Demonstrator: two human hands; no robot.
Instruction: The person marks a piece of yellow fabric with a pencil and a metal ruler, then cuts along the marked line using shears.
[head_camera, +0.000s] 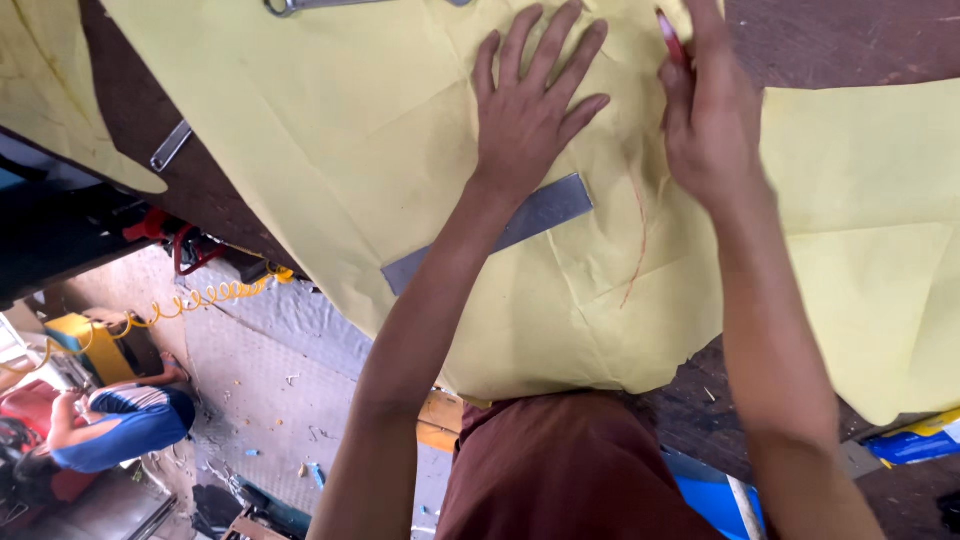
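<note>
Yellow paper sheet (330, 130), large, pale and creased, covers most of the dark wooden counter (850, 40) and hangs over its near edge. I see sharp fold lines crossing it and a thin curved reddish line (640, 240) drawn down its middle. A flat grey metal ruler (545, 215) lies slanted on the sheet near that edge. My left hand (530, 110) rests palm down on the paper, fingers spread wide and flat, holding nothing. My right hand (705, 110) is just beside it, fingers closed around a red pencil (668, 38) whose tip I cannot see. A second yellow sheet (870, 230) lies toward the counter's right side, overlapping the first. Below the counter's left edge, another person (120, 425) in blue crouches on the floor.
</note>
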